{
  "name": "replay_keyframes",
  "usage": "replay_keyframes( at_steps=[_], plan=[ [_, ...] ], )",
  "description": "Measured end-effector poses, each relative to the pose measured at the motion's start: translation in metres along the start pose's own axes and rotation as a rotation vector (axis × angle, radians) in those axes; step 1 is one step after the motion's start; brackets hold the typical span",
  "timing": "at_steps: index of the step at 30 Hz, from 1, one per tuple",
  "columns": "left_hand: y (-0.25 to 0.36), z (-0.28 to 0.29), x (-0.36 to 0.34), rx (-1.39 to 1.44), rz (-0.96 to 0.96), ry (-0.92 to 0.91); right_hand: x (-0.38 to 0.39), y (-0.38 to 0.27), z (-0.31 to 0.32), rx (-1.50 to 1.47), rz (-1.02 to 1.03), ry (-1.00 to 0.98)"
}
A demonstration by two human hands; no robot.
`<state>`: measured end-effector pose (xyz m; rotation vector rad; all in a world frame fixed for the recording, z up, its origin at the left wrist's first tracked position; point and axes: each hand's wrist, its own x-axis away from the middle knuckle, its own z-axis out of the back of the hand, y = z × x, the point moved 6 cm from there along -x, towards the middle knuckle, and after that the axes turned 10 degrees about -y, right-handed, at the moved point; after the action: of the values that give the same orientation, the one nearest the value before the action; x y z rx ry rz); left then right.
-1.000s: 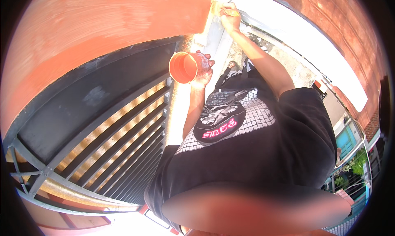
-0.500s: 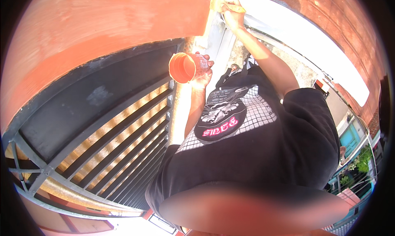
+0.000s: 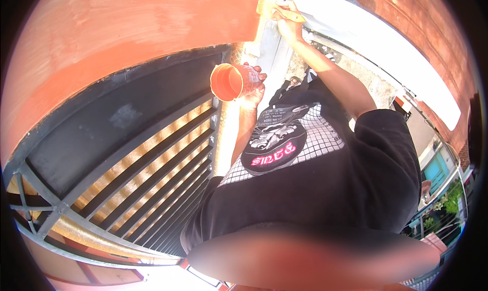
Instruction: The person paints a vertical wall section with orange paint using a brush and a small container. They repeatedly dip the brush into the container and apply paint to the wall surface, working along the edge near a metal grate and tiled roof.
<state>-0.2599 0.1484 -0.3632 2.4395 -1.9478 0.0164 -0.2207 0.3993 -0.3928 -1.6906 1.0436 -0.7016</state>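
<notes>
Layout, left to right?

Orange wall [image 3: 127, 24] at upper left, pale streaks across its face; dark gate [image 3: 96, 138] just under it, solid panel on top, parallel bars below, gold showing through the gaps.

Next?

Orange cup [image 3: 234, 83], upper middle of view, by the gate's right end; mouth turned toward the camera, inside orange, outer side smeared; fill level, cannot tell.

Left hand?

Left hand [image 3: 254, 87] on the cup's right side; fingers curled round it, gripping; cup is off any surface, held up.

Brush?

Brush [image 3: 264, 7] above and right of the cup, well apart from it; bristles at the wall's right edge, yellow handle slanting down to the right; glare there, so contact, cannot tell.

Right hand?

Right hand [image 3: 288, 28] closed on the brush, fingers pinching near the bristles; handle end sticks out past it; forearm runs down to a black shirt [image 3: 325, 199], white grid print on its front.

Far side?

White strip [image 3: 396, 57] curving beyond the arm, sun-bleached; reddish wall [image 3: 432, 37] past it; turquoise panel [image 3: 436, 170] and green plants [image 3: 452, 197] lower right, too small for detail.
</notes>
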Motion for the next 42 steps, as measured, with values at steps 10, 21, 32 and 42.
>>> replay_keyframes(
  at_steps=[10, 21, 32, 42],
  plan=[
    [-0.009, 0.025, 0.026, -0.057, 0.054, 0.031, 0.031, 0.03, -0.022, -0.085, 0.001, -0.072],
    [-0.01, 0.025, 0.051, -0.14, 0.113, 0.015, 0.041, 0.065, 0.036, 0.247, -0.231, 0.132],
    [-0.02, 0.022, 0.069, -0.172, 0.126, 0.047, 0.028, 0.018, 0.0, -0.355, -0.002, 0.013],
    [-0.025, 0.026, 0.076, -0.174, 0.099, 0.115, 0.085, 0.011, -0.012, 0.268, -0.226, 0.048]
  ],
)
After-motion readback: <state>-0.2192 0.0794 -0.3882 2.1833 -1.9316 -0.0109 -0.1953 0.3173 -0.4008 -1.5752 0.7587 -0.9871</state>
